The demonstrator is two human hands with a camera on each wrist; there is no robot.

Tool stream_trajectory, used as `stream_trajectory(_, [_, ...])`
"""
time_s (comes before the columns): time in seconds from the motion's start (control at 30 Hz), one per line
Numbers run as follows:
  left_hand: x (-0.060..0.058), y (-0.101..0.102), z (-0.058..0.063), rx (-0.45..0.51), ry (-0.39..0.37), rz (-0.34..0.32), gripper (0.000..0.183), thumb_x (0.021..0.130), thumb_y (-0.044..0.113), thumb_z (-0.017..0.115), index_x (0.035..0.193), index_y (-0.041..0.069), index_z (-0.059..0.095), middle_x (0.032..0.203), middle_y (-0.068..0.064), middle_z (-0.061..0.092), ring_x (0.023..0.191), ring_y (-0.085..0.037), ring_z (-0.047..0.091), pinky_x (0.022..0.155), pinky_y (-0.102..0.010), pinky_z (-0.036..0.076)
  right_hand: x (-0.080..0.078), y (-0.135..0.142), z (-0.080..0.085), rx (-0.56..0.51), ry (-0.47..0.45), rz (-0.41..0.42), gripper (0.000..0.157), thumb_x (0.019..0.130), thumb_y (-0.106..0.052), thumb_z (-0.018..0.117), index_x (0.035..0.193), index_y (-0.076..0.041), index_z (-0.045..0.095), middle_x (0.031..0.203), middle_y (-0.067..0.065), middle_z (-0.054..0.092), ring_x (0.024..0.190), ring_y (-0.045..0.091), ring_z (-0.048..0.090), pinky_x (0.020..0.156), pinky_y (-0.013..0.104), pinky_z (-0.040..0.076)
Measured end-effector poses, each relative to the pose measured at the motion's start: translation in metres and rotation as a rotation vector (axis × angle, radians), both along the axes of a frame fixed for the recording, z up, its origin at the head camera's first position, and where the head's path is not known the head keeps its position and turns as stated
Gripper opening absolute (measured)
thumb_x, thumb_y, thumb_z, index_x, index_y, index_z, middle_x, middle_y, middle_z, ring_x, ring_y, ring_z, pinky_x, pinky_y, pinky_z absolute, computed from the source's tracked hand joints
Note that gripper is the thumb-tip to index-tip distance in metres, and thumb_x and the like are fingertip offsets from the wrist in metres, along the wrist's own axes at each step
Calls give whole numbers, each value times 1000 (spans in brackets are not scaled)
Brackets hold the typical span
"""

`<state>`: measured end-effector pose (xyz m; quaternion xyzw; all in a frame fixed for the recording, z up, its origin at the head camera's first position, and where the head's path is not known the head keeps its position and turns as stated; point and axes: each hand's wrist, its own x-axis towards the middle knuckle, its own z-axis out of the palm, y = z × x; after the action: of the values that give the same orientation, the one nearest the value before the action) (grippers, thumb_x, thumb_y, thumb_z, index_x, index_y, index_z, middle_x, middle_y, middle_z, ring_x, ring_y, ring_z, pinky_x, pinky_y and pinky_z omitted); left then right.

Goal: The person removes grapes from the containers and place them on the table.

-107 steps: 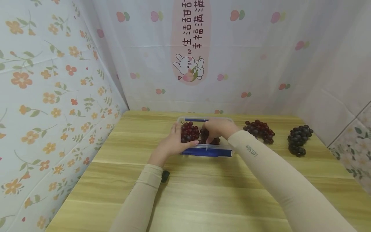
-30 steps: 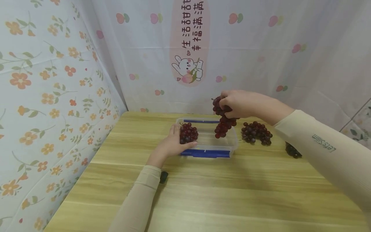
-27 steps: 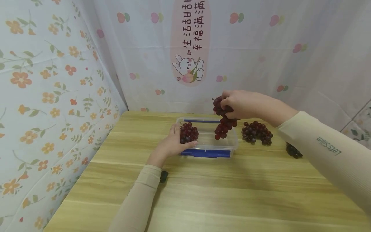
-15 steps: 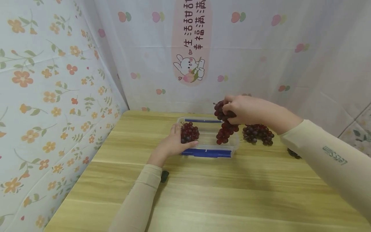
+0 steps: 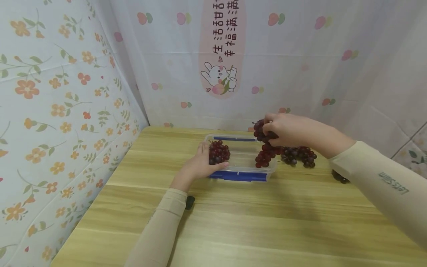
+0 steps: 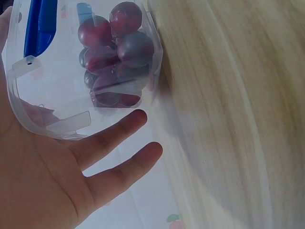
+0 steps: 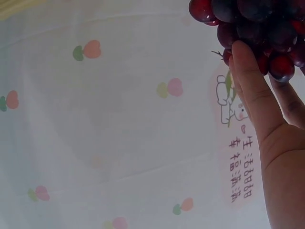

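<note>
Gripping red grape bunch (image 5: 264, 157) in right hand (image 5: 288, 129); dangling it at 3 o'clock end of clear, blue-clipped plastic container (image 5: 240, 176). Resting left hand (image 5: 199, 162), fingers straight, against 9 o'clock wall. Inside, toward 9 o'clock: second red bunch (image 5: 219, 152). Outside on wood-grain table (image 5: 253, 230), near 3 o'clock: purplish bunch (image 5: 305, 156); farther along: black bunch (image 5: 339, 177), partly behind right sleeve (image 5: 380, 187).
</note>
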<state>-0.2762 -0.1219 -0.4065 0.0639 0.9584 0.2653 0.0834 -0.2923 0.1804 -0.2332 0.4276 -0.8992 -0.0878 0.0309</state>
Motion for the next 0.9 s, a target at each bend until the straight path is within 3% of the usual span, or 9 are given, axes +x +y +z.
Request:
stream_trajectory(0.43, [1, 0, 0, -4, 1, 4, 135, 83, 94, 55, 172, 17, -11, 182, -9, -10, 133, -44, 64, 91, -52, 62, 5, 15, -2, 6, 36, 33, 16, 89, -14, 85, 101, -10, 76, 105, 8, 62, 79, 15, 59, 73, 38, 58])
stream_trajectory(0.57, [1, 0, 0, 1, 3, 6, 135, 83, 93, 56, 172, 16, -10, 182, -9, -10, 137, -45, 62, 97, -55, 60, 6, 21, -2, 0, 29, 22, 12, 90, -14, 84, 96, -12, 74, 103, 6, 61, 79, 15, 57, 71, 37, 55])
stream_trajectory(0.9, [0, 1, 0, 1, 9, 5, 131, 87, 87, 59, 172, 15, -10, 182, -11, -7, 133, -44, 65, 93, -52, 62, 12, 28, -5, 7, 0, 17, 14, 91, -11, 81, 88, -17, 69, 97, 2, 56, 69, 11, 47, 64, 30, 45])
